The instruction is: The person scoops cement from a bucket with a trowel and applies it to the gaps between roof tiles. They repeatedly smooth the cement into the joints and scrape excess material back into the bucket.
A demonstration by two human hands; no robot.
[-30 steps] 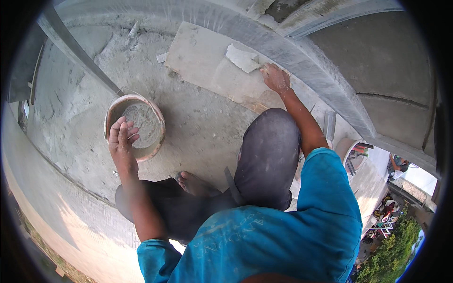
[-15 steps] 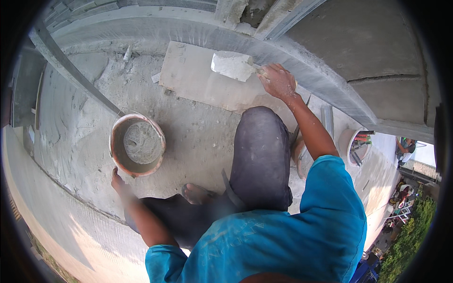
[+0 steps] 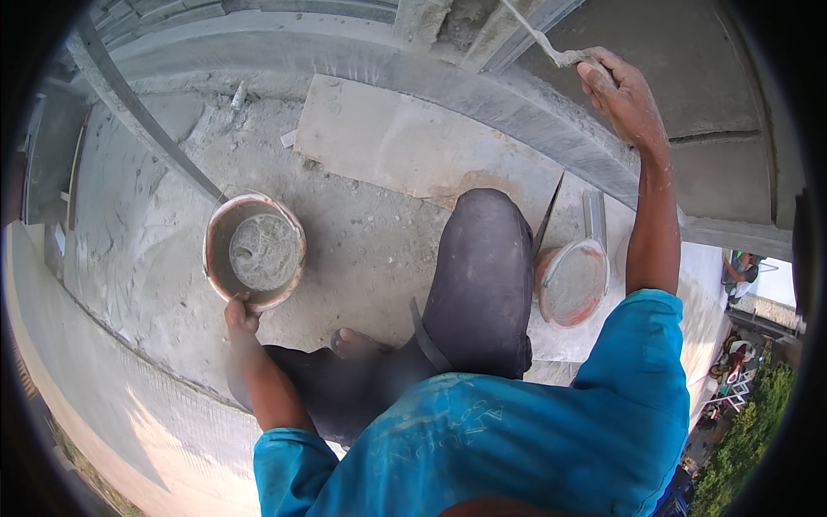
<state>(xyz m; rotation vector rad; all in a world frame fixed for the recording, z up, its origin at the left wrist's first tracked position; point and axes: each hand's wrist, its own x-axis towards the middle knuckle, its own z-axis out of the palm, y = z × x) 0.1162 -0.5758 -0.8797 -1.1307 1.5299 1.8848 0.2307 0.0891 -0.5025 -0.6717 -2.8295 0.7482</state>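
My right hand [image 3: 622, 96] is raised at the upper right, its fingers wrapped round the handle of a trowel [image 3: 564, 59]. The trowel is coated in grey mortar and its blade appears almost edge-on, close to the pale frame [image 3: 517, 43] beside a grey plastered panel [image 3: 655, 65]. Whether the blade touches the frame I cannot tell. Down at the left, my left hand [image 3: 241, 315] grips the near rim of a bucket [image 3: 220, 280], thumb on top. Wet grey mortar [image 3: 263, 252] lies inside that bucket.
A flat board [image 3: 388, 138] lies on the dusty floor ahead. Another bucket [image 3: 547, 284] with grey contents stands right of my knee, near a metal channel [image 3: 594, 215]. A slanted beam [image 3: 142, 112] comes down at the left. Another person [image 3: 741, 269] is far right.
My right hand has lifted the trowel up and right from over the board, its blade turning edge-on. My left hand has moved from beside the bucket's lower edge onto its rim.
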